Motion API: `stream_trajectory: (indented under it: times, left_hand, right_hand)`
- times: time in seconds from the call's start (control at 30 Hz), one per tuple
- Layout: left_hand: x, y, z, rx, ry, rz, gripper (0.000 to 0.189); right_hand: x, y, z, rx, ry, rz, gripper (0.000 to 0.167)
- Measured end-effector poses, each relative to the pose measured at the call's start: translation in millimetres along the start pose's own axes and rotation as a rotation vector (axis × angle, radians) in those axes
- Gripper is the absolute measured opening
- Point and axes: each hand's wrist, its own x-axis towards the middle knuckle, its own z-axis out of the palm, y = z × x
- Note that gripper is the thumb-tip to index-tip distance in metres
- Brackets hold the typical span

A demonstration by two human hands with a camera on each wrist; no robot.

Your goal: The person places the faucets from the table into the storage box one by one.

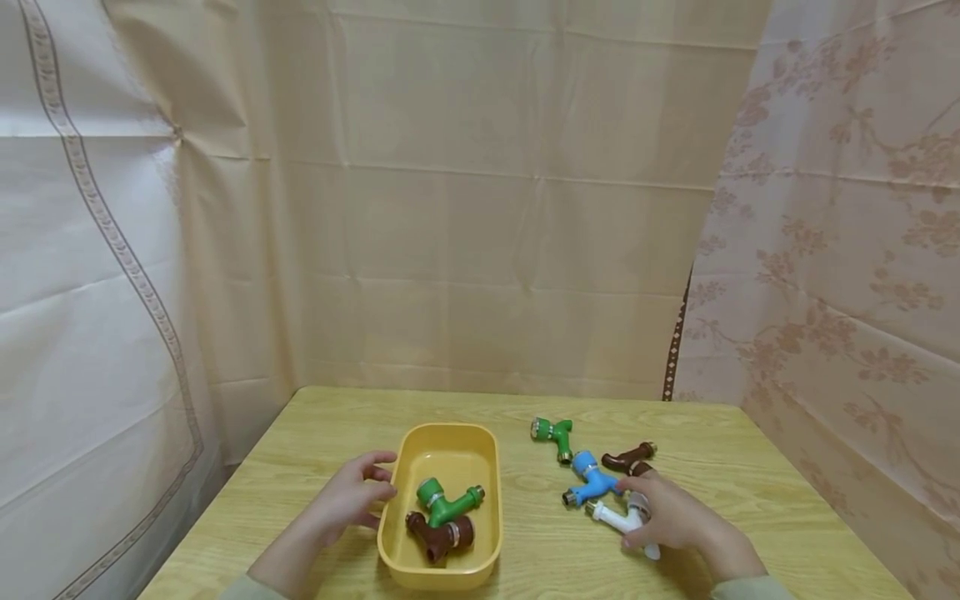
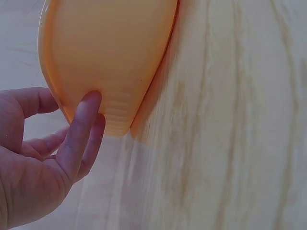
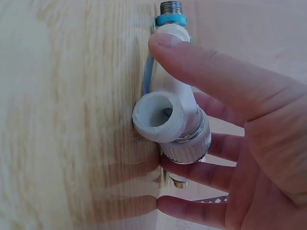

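A yellow plastic bin (image 1: 498, 500) stands at the middle front of the table with a green faucet (image 1: 442, 508) and a brown faucet (image 1: 450, 537) in it. At its left side is my left hand (image 1: 352, 497), relaxed fingertips against the outer wall, as the left wrist view shows. My right hand (image 1: 671, 517) grips a white faucet (image 3: 177, 93), thumb along its body and fingers around the ribbed knob. Beside it lie a blue faucet (image 1: 594, 482) and a second brown faucet (image 1: 630, 457), partly behind the hand.
Farther back on the wooden table (image 1: 337, 425) lies another green faucet (image 1: 555, 435), just behind the blue one. A beige curtain (image 1: 480, 208) hangs behind the table, with a pale curtain (image 1: 82, 292) to the left and a floral one (image 1: 862, 292) to the right.
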Motion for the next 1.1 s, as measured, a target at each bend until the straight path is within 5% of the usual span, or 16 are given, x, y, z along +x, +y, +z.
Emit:
stream_trajectory:
  times: [0.63,1.1]
  left_hand:
    - [0.6,0.2,1.3,0.004,0.011,-0.004,0.064]
    - [-0.4,1.2,0.3,-0.001,-0.005,-0.001,0.065]
  right_hand:
    - [-1.3,3.7,-0.2,-0.03,-0.006,-0.069,0.066]
    - [0.5,2.7,0.1,-0.031,-0.004,-0.04,0.061]
